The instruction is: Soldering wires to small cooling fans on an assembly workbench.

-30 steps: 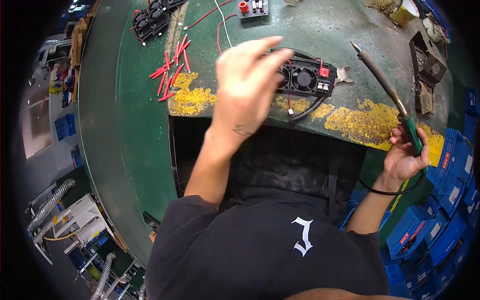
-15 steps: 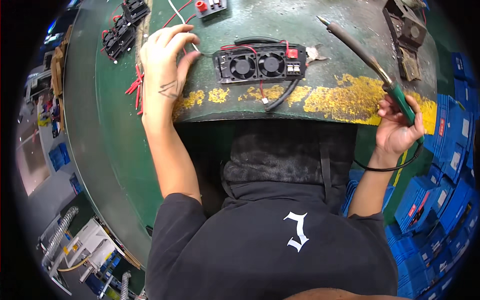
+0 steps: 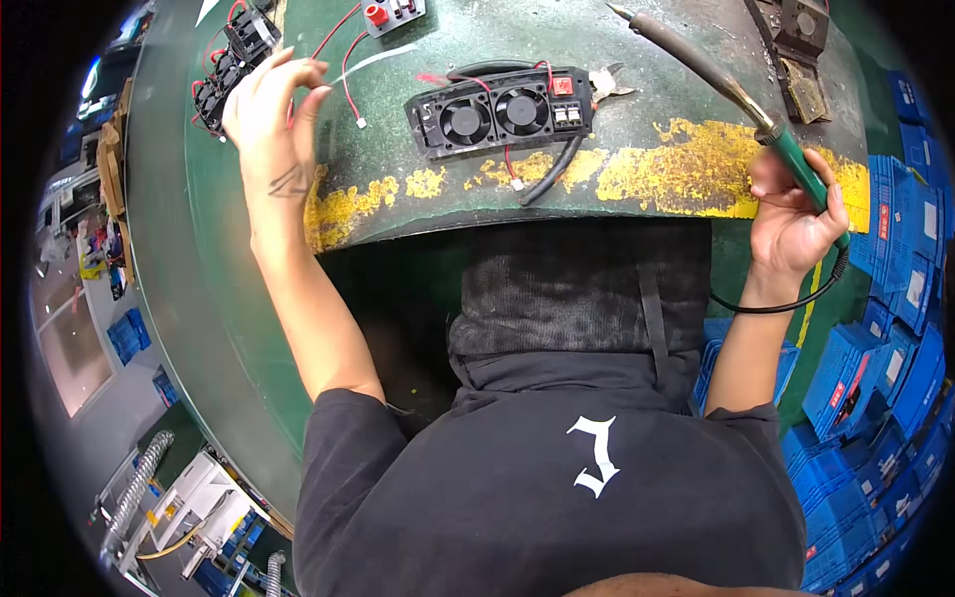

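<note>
My right hand [image 3: 796, 224] grips the green handle of a soldering iron [image 3: 701, 72], its tip pointing up and left over the bench. My left hand [image 3: 271, 124] is raised over the bench's left part, fingers curled toward the thumb. From its fingertips a thin pale wire [image 3: 373, 62] runs right, smeared by motion. Between the hands lies a black casing with two small fans [image 3: 493, 114], a red switch and white sockets. A red lead with a white plug and a thick black cable [image 3: 552, 174] come out of its near side.
Metal jaws [image 3: 609, 82] poke out behind the casing. A grey panel with red terminals [image 3: 398, 14] and a red lead lie at the back. More black casings [image 3: 237, 60] sit at far left, a metal stand [image 3: 801, 60] at far right. Blue crates [image 3: 841, 378] are stacked at right.
My left hand has moved left, away from the casing, and the pale wire has swung with it. A red lead with a white plug now shows. The right hand keeps its grip.
</note>
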Demonstrator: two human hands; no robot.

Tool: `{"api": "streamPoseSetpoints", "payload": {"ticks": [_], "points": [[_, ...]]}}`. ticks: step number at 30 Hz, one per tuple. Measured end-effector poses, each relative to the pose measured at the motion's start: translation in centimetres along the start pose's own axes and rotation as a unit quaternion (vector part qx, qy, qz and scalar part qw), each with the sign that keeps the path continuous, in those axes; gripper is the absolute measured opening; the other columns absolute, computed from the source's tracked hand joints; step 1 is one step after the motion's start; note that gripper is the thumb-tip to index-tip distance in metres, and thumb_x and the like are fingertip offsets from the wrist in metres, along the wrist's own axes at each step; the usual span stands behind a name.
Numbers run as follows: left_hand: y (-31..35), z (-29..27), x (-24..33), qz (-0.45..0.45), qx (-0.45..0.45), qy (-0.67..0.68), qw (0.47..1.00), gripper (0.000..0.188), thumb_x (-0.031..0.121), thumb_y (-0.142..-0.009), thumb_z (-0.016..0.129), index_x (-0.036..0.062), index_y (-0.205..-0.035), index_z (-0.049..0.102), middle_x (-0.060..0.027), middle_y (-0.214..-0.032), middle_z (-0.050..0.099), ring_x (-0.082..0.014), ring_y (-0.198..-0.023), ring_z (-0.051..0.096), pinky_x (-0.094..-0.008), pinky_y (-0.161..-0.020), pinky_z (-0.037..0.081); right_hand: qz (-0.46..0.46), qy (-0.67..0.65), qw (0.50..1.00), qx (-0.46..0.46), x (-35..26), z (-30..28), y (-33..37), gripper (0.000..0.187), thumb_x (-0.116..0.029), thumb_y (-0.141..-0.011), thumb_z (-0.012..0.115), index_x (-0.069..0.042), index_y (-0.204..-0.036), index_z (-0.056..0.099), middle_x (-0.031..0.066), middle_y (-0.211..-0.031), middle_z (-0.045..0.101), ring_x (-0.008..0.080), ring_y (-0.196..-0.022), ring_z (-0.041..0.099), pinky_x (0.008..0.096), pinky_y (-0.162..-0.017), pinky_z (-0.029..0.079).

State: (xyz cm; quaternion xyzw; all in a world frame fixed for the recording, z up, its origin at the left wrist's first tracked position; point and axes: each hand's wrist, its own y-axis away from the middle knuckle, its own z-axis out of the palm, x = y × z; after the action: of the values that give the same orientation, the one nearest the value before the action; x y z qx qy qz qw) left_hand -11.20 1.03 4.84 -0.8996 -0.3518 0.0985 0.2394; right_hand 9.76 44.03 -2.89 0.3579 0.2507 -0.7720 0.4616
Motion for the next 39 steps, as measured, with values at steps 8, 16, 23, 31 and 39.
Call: {"api": "streamPoseSetpoints", "payload": {"ticks": [8,16,23,31,39], "points": [[0.4,-3.0,8.3,-0.106,0.053,0.193,0.974,0.014,-0.003,-0.087,0.065,0.0012,-0.099,0.069,-0.0082,-0.086,0.064,-0.0184,-0.077,0.059,-0.0274,-0.072,0.047,-0.033,0.012,0.999,0.009,-1.4,1.5,2.0,0.051,-0.042,-0.095,0.041,-0.002,-0.115,0.065,0.029,-0.1,0.069,0.0367,-0.08,0.068,0.0379,-0.061,0.052],[0.5,-2.2,13.2,-0.014,0.062,0.194,0.979,0.025,0.002,-0.069,0.078,0.0039,-0.094,0.075,-0.0041,-0.076,0.063,-0.018,-0.069,0.057,-0.0296,-0.068,0.042,-0.101,0.123,0.987,-0.038,-3.9,3.1,7.8,0.05,-0.048,-0.098,0.037,-0.007,-0.112,0.061,0.0278,-0.098,0.062,0.0332,-0.063,0.064,0.0365,-0.051,0.053],[0.0,-1.7,13.6,0.007,0.038,0.167,0.985,0.024,0.005,-0.068,0.078,0.0042,-0.091,0.075,-0.0025,-0.074,0.061,-0.0176,-0.065,0.056,-0.03,-0.066,0.038,-0.097,0.193,0.973,-0.084,-2.9,4.4,8.1,0.049,-0.044,-0.098,0.039,-0.001,-0.106,0.059,0.0277,-0.092,0.061,0.0328,-0.062,0.062,0.0372,-0.051,0.052],[0.1,-1.4,14.3,0.02,0.052,0.157,0.986,0.025,0.008,-0.065,0.079,0.0051,-0.09,0.073,-0.0015,-0.074,0.06,-0.0168,-0.064,0.055,-0.0299,-0.065,0.037,-0.121,0.233,0.949,-0.173,-2.5,5.6,7.2,0.045,-0.039,-0.1,0.04,0.001,-0.105,0.059,0.0267,-0.094,0.061,0.0307,-0.065,0.063,0.0374,-0.053,0.052],[0.0,-1.3,14.4,0.011,0.038,0.166,0.985,0.025,0.002,-0.066,0.079,0.0022,-0.09,0.074,-0.0038,-0.074,0.06,-0.0167,-0.064,0.055,-0.0289,-0.066,0.038,-0.121,0.255,0.946,-0.158,-2.8,5.9,7.3,0.044,-0.041,-0.1,0.04,-0.001,-0.105,0.059,0.0254,-0.09,0.062,0.0302,-0.064,0.062,0.0366,-0.051,0.052]]}}
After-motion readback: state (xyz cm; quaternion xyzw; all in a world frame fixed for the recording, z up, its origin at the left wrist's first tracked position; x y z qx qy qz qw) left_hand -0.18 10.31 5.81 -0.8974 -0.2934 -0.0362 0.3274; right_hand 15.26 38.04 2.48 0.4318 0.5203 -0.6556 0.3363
